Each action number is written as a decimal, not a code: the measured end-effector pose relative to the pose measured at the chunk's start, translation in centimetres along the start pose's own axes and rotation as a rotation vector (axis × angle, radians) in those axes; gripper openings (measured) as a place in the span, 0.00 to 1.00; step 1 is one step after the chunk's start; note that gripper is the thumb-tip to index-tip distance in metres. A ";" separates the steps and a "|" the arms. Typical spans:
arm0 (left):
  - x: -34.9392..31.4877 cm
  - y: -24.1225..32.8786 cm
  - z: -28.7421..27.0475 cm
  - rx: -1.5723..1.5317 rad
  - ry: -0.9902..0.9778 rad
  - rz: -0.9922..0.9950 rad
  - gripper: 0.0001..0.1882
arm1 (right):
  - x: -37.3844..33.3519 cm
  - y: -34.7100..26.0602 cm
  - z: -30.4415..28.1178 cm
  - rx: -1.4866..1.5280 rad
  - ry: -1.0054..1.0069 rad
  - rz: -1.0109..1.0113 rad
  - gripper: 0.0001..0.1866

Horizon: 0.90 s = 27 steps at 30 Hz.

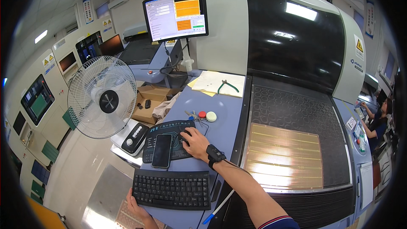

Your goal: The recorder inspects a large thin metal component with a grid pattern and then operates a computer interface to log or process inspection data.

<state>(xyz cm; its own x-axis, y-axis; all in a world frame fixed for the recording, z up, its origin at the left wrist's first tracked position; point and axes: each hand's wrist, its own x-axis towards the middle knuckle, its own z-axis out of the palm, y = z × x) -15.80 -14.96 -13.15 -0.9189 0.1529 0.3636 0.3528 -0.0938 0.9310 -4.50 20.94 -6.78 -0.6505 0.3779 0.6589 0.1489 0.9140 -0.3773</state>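
Observation:
My right hand [196,143] is curled over a black computer mouse [183,138] on a dark printed mouse pad [180,154]. A black band with a small device [215,154] is around that wrist. My left hand [139,210] is beside the left end of a black keyboard [171,189], its fingers stretched out along the desk edge; I see nothing held in it. On the pad's left part lies a dark-screened phone [162,151]. Beyond the mouse are keys [193,115], a red round cap [202,115] and a white-green round lid [211,116].
A lit monitor [178,16] stands behind the desk. Green-handled cutters [228,86] lie on white paper. To the right, a gold-coloured panel [284,157] rests on a large machine's bed. A fan [101,97] and an open cardboard box [157,96] are left. Another person [375,125] works far right.

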 end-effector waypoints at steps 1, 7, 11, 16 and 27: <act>0.0 0.0 0.0 0.000 -0.002 0.006 0.24 | 0.0 0.0 0.0 0.000 0.000 0.000 0.20; -0.1 0.3 0.2 -0.028 0.007 -0.013 0.24 | 0.1 -0.2 -0.2 0.015 -0.002 -0.002 0.20; -0.1 0.3 0.2 -0.019 0.004 -0.006 0.24 | 0.1 -0.2 -0.3 0.016 0.006 -0.007 0.20; -0.1 0.5 0.2 -0.029 -0.012 -0.004 0.24 | 0.1 -0.3 -0.2 0.002 0.008 -0.003 0.19; -0.1 0.5 0.2 -0.038 -0.011 -0.014 0.24 | 0.0 -0.1 0.0 -0.001 0.016 0.000 0.18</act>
<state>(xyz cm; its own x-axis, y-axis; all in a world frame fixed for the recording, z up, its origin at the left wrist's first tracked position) -15.49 -14.78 -12.68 -0.9216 0.1651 0.3513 0.3330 -0.1286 0.9341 -4.50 20.84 -6.72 -0.6386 0.3799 0.6692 0.1491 0.9142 -0.3767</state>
